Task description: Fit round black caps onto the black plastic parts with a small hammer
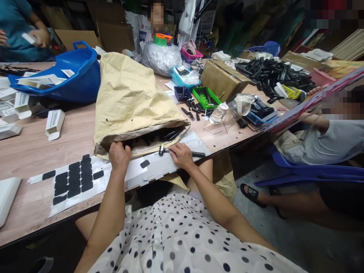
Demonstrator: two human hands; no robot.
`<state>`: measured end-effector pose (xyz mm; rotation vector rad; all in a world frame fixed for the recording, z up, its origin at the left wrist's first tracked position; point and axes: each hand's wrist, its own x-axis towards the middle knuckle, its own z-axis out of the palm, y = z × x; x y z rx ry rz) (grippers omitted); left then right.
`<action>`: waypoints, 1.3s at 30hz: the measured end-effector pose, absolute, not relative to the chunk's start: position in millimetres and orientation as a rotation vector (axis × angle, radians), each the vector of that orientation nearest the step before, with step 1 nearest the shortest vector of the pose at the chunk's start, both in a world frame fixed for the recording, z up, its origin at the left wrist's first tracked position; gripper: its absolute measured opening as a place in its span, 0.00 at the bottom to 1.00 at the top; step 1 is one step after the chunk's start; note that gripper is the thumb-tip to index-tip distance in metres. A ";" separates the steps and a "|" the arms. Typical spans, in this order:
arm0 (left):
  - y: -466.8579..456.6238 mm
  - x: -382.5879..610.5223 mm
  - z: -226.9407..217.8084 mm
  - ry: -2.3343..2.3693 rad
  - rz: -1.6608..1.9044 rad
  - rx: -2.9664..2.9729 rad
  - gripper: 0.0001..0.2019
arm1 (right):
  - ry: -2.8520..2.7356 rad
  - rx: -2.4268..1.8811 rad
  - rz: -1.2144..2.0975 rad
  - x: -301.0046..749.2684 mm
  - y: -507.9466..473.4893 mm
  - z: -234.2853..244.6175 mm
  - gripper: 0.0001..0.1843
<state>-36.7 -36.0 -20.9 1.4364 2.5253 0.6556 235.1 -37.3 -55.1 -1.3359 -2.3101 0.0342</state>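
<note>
A large beige paper sack (pixel 127 94) lies on the table with its mouth toward me, and black plastic parts (pixel 170 134) show inside. My left hand (pixel 120 156) is closed at the left of the mouth, gripping the lower lip, its fingertips hidden. At the right of the lip, my right hand (pixel 182 155) has its fingers bent in over a small hammer (pixel 198 154). Whether they pinch the hammer's shaft or the sack's edge is unclear. Beneath lies a flat white board (pixel 155 170) with one black sticker (pixel 145 164) on it.
Left of me lies a sheet of black stickers (pixel 74 178). Small white boxes (pixel 54 123) and a blue basin (pixel 76 76) stand beyond. A green tray (pixel 206 98), a clear bottle (pixel 218 113) and a black parts pile (pixel 267 76) lie right. A co-worker (pixel 327 140) sits there.
</note>
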 end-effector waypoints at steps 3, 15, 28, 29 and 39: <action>-38.8 -37.5 -20.8 2.551 0.579 1.380 0.05 | -2.309 -1.333 0.024 235.3 -37.3 -54.8 0.12; -99.8 -14.0 -35.7 1.689 0.989 2.028 0.08 | -2.286 -1.334 0.016 236.0 -38.3 -56.2 0.12; -97.7 -7.6 -59.1 1.631 0.977 1.981 0.07 | -2.280 -1.316 0.020 235.2 -37.4 -53.0 0.11; -98.0 -7.4 -59.8 1.634 0.989 1.978 0.06 | -2.259 -1.312 0.038 234.2 -40.3 -50.5 0.11; -98.1 -5.3 -60.9 1.630 1.046 1.903 0.02 | -2.159 -1.097 0.352 200.4 -94.1 -29.4 0.19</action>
